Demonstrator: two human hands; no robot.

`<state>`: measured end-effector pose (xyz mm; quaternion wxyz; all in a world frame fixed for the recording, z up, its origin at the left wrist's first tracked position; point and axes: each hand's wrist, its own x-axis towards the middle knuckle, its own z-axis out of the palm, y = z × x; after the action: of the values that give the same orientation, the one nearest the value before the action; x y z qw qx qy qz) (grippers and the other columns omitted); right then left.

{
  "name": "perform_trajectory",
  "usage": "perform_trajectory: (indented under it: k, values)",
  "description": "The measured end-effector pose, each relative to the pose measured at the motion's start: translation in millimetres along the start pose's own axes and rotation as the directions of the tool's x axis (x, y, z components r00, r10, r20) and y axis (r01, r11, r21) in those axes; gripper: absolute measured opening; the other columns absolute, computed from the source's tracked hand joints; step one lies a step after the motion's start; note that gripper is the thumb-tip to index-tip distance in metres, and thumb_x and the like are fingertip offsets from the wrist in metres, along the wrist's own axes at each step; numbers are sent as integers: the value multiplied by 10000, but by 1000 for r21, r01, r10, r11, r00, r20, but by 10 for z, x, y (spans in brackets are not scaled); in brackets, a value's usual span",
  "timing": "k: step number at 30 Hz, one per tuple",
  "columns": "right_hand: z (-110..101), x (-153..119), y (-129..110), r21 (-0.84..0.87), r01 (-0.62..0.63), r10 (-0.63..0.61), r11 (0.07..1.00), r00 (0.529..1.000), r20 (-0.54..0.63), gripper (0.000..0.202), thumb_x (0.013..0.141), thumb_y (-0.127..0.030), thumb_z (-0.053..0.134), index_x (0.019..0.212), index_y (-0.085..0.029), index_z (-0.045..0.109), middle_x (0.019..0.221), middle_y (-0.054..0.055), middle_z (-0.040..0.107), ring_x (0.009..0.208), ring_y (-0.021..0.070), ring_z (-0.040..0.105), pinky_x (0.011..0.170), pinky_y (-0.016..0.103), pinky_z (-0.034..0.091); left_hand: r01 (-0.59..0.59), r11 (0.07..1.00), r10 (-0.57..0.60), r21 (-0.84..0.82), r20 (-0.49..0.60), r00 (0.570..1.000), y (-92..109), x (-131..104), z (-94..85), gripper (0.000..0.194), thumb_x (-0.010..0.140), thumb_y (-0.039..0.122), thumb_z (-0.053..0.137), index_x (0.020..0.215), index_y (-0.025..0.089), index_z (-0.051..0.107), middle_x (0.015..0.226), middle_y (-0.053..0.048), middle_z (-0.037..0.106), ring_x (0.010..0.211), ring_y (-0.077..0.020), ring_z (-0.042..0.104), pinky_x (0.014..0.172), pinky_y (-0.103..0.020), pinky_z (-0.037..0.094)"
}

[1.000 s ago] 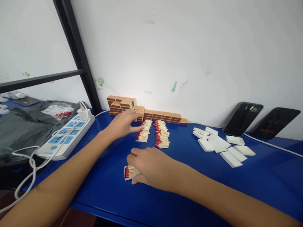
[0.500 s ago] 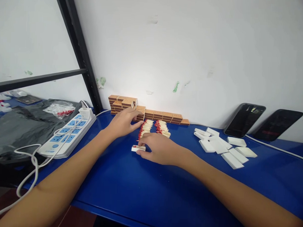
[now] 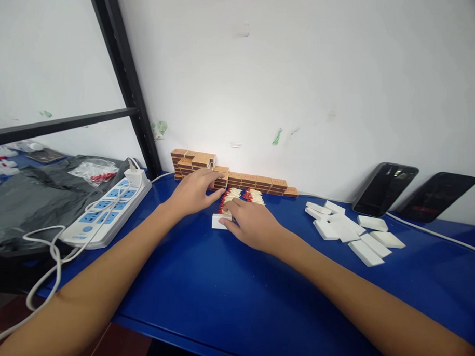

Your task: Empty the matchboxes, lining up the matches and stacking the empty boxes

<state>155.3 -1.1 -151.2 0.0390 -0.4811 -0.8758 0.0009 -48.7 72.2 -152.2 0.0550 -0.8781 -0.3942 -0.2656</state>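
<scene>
My right hand [image 3: 255,225] grips a small white matchbox tray [image 3: 219,222] between thumb and fingers. The tray is tilted on edge, its white underside towards me; its inside is hidden. Just behind it lies a row of red-headed matches [image 3: 231,194], partly covered by my fingers. A second row of matches [image 3: 254,195] lies to its right. My left hand [image 3: 196,191] rests beside the stacked orange-brown matchboxes [image 3: 193,155], thumb and forefinger apart. Its forefinger reaches over a matchbox [image 3: 222,170] at the stack's near end; whether it presses on it I cannot tell.
Several loose white matchbox trays [image 3: 343,227] lie on the blue table [image 3: 225,292] at right. Two dark phones [image 3: 385,189] lean against the wall. At left are a power strip [image 3: 104,215] with a white cable, a black plastic sheet [image 3: 38,192] and a black metal frame [image 3: 120,65].
My right hand has moved the tray slightly away from me, towards the matches, and tipped it so its underside now faces me. My left hand has stayed in place.
</scene>
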Motion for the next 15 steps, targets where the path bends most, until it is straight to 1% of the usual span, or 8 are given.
perform_trajectory:
  k: [3,6,9,11,12,13,15]
  values:
    - [10,10,-15,-29,-45,45,999,999,-5,345,1095,-373,417,1286,-140,585,1186,151,706,989,275,705,789,330,497,-2,1000,2,-1,-12,1000,-9,-7,15,342,966,344,598,1259,179,659,937,-72,691,891,-230,627,800,-361,491]
    - [17,8,-18,-81,-49,48,996,999,-16,336,1091,-346,402,1242,-139,620,1230,163,683,1008,282,699,792,340,507,4,1000,-4,-13,0,1000,-1,-10,7,348,959,340,600,1260,179,665,949,-70,689,899,-228,629,824,-371,497]
    - [23,-7,-11,-78,-16,15,997,1000,-20,368,1077,-414,446,1235,-145,642,1249,157,659,1018,282,691,798,352,520,8,999,-6,-46,44,999,7,-5,-57,397,912,317,632,1287,194,669,963,-69,693,927,-240,637,840,-383,504]
    - [29,-16,-6,-61,17,-18,998,1000,-12,405,1045,-468,517,1253,-145,643,1253,153,644,1022,284,684,791,356,526,8,995,3,-97,111,994,1,-3,-128,509,837,301,696,1337,213,655,992,-65,698,966,-252,641,872,-392,514]
    - [32,-18,-3,-55,26,-27,998,1000,-6,410,1029,-472,550,1250,-140,646,1249,151,640,1023,283,681,784,355,526,12,992,7,-127,154,988,-5,-5,-166,585,798,307,732,1370,223,639,1026,-66,700,1000,-261,640,901,-399,517]
    - [34,-19,1,-50,31,-31,998,1000,-4,403,1018,-462,570,1240,-136,650,1243,150,638,1022,281,678,779,353,525,19,988,12,-156,198,980,-12,-11,-201,666,764,328,767,1406,231,616,1076,-72,699,1046,-273,636,936,-410,517]
    - [35,-17,11,-36,27,-28,999,1000,-13,370,1011,-434,583,1207,-130,662,1225,147,640,1006,271,677,768,346,517,37,980,20,-197,282,959,-22,-30,-251,845,710,423,832,1485,246,546,1204,-95,679,1159,-307,607,1005,-438,506]
